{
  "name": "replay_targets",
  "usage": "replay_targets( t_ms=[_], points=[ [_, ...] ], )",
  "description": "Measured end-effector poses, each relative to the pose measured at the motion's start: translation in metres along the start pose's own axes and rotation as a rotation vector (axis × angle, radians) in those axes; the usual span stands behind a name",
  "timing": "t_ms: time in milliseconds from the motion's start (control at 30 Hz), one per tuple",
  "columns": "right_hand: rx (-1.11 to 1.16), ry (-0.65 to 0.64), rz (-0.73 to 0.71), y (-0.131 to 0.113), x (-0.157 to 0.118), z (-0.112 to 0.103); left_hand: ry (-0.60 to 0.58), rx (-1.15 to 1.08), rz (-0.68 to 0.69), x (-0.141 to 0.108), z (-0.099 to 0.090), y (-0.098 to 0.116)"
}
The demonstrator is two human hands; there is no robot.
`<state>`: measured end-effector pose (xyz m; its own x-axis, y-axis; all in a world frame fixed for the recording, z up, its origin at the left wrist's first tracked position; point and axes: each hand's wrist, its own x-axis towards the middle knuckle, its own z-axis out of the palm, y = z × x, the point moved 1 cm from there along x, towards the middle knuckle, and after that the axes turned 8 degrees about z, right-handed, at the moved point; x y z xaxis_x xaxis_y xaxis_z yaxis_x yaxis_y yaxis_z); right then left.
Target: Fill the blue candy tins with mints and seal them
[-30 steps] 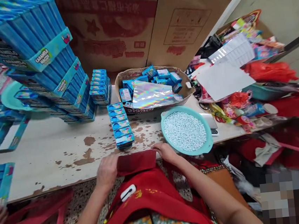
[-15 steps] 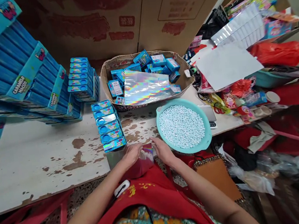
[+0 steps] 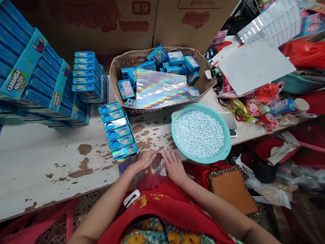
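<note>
At the table's front edge, close to the red apron, lies a shiny, see-through plastic film (image 3: 156, 173). My left hand (image 3: 144, 161) is closed at its upper left edge, fingertips pressed together on the film. My right hand (image 3: 173, 166) rests palm down on the film's right side, its fingers stretched out and slightly apart. Just beyond my left hand stands a tray of blue flat tins (image 3: 119, 132). To the right of my right hand is a turquoise basin (image 3: 227, 146) holding many small pale-blue candies (image 3: 199, 133).
A cut-down cardboard box (image 3: 114, 74) behind holds loose blue tins and a rainbow-sheen sheet (image 3: 160, 87). Stacked blue display boxes (image 3: 23, 79) rise at left. A small scale (image 3: 229, 120) sits beside the basin. Clutter and a white sheet (image 3: 256, 67) cover the right side.
My right hand has gone from bent fingers at the film's edge to lying flat with fingers stretched out. My left hand stays at the film's left side. The view has shifted slightly.
</note>
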<state>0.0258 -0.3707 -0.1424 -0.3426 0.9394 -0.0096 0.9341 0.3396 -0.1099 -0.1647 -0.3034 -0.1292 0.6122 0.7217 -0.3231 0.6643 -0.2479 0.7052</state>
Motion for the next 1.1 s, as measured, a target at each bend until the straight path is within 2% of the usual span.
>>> replay_targets(
  t_ms=[267, 433, 600, 767, 1100],
  points=[
    [0.005, -0.048, 0.027, -0.005, 0.008, 0.002, -0.042, -0.091, 0.046, -0.002, -0.001, -0.002],
    [0.003, -0.060, 0.036, -0.007, -0.001, -0.003, -0.028, -0.096, 0.027, -0.005, 0.005, -0.007],
    [-0.009, -0.084, 0.040, -0.006, -0.010, 0.000, -0.059, -0.121, 0.068, 0.000, 0.012, -0.008],
    [0.005, -0.103, 0.048, -0.007, -0.012, 0.005, -0.061, -0.124, 0.080, 0.001, 0.014, -0.010],
    [0.028, -0.105, 0.045, -0.006, -0.016, -0.004, -0.049, -0.105, 0.070, 0.002, 0.017, -0.009]
  ],
)
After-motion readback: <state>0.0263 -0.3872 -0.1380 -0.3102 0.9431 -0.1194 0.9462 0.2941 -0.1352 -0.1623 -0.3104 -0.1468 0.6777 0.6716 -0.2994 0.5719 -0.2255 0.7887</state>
